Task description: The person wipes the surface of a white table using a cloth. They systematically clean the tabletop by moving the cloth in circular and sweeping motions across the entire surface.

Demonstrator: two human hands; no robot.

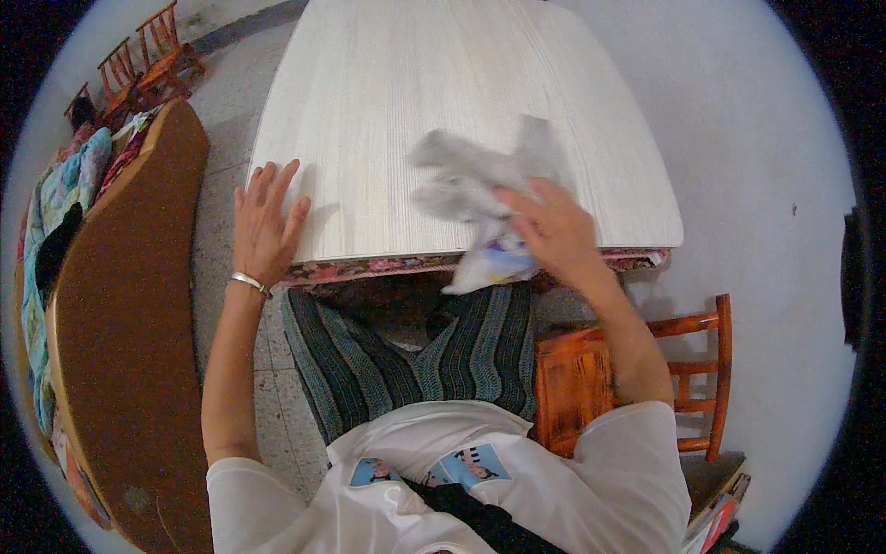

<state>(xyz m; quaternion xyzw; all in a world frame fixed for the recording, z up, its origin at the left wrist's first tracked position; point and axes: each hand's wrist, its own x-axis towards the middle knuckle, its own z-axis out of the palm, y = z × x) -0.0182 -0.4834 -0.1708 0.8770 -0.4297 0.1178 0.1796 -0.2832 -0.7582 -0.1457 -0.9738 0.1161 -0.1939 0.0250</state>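
Observation:
My left hand (267, 217) lies on the near left edge of a white table (388, 102), its fingers spread and nothing in them. A bracelet circles that wrist. Over the near right part of the tabletop, my right hand (556, 231) grips a crumpled grey-white cloth (480, 171). The cloth is smeared by motion, so its exact kind does not show. Its lower end hangs past the table's near edge and has a patch of blue and yellow. Part of the cloth is hidden by my right fingers.
A flowered fabric (369, 268) shows under the tabletop's near edge. A wooden chair (577, 379) stands by my right side. To the left is a long brown piece of furniture (129, 305) with bedding (69, 194) behind it. Small wooden chairs (166, 65) stand far left; a wall (738, 138) bounds the right.

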